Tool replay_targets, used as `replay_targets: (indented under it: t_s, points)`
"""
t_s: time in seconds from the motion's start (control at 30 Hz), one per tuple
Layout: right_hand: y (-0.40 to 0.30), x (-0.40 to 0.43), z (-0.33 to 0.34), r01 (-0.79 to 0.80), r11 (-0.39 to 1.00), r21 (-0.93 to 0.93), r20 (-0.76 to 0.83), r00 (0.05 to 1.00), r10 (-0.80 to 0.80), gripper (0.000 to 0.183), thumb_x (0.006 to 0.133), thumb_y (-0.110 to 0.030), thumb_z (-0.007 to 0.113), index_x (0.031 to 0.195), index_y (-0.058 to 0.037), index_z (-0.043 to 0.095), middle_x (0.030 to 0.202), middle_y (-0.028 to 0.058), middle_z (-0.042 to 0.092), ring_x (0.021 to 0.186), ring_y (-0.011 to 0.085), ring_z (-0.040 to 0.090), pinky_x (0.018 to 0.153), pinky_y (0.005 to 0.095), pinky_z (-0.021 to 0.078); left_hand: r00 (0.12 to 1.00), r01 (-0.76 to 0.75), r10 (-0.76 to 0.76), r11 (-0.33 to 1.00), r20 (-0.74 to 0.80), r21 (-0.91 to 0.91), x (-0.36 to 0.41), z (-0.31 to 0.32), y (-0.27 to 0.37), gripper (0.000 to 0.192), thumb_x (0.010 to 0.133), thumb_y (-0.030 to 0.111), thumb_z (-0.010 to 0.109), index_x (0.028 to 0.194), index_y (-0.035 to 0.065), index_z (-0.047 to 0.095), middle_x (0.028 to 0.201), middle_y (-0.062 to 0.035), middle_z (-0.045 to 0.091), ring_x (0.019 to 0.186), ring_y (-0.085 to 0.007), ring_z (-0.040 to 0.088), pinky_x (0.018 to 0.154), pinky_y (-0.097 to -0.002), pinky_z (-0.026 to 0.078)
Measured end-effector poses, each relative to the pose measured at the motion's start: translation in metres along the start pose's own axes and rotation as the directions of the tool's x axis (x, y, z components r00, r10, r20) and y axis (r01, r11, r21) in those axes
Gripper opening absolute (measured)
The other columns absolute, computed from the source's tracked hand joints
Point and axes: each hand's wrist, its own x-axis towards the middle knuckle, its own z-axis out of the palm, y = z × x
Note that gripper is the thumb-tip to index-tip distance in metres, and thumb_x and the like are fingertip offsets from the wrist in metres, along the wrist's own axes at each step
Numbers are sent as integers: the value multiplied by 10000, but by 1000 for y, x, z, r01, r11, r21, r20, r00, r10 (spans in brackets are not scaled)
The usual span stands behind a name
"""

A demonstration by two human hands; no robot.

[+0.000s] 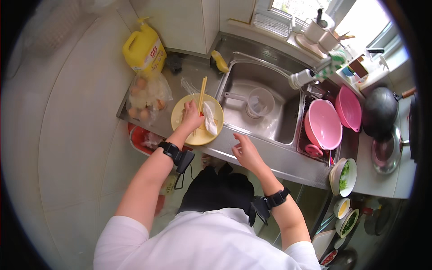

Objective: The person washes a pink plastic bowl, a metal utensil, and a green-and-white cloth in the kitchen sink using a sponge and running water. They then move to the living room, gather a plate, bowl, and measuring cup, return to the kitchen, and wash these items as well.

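Observation:
My left hand (192, 116) is over a yellow plate or shallow bowl (179, 135), its fingers reaching down at the inside. A pair of wooden chopsticks (203, 88) stands tilted against that hand; whether the fingers grip them is hard to tell. Beside them in the plate lies a crumpled white tissue or cloth (210, 119), with something red and orange partly hidden under the hand. My right hand (244, 150) hovers by the counter's front edge, fingers apart and slightly curled, holding nothing. Clear plastic film (189, 86) lies behind the plate.
Left of the plate are a bag of eggs (143, 101) and a yellow detergent jug (145, 49). The steel sink (233, 111) holds a translucent strainer or ladle (261, 102). Pink basins (323, 123), a wok (380, 111) and bowls of greens (345, 177) stand at right. A red bin (136, 136) is below.

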Motion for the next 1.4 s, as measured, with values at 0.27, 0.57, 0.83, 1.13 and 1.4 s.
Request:
replay_targets:
  t_s: [0.27,0.57,0.83,1.13,1.4]
  points:
    - [-8,143,66,130,966,-225,-16,990,-137,588,706,-6,559,1248,40,335,1110,259,436,980,427,508,799,425,462,996,93,-90,979,21,-182,42,14,-13,621,693,-81,498,1266,58,305,1202,-219,331,1093,-402,415,916,-405,384]
    - [12,193,90,188,923,-336,-32,977,-211,428,742,8,509,1158,-74,451,962,181,524,803,377,579,660,417,492,959,268,-256,698,117,-664,37,8,-29,259,728,-9,470,961,10,582,845,-128,623,820,-241,612,742,-334,471]
    - [-39,211,52,303,952,44,-242,928,-284,179,734,29,561,902,-28,542,837,90,490,620,225,513,583,296,436,975,126,-219,631,-20,-766,24,-54,1,272,735,41,612,1001,2,571,839,-33,575,739,-105,527,668,-222,431]
    - [-96,174,61,23,872,489,543,775,-325,354,841,4,445,1189,-35,498,1120,96,535,1020,192,532,885,286,411,947,-93,-68,878,-315,-470,-49,-121,-44,221,675,-33,607,888,-7,552,838,-94,524,713,-197,528,620,-281,424]
    - [-72,145,65,-20,908,419,456,869,-191,266,844,-1,471,1104,-15,526,1052,95,573,938,183,582,800,283,463,590,310,-803,323,-85,-894,-144,-79,-149,255,726,82,664,937,-13,557,798,-44,571,714,-135,535,619,-279,426]
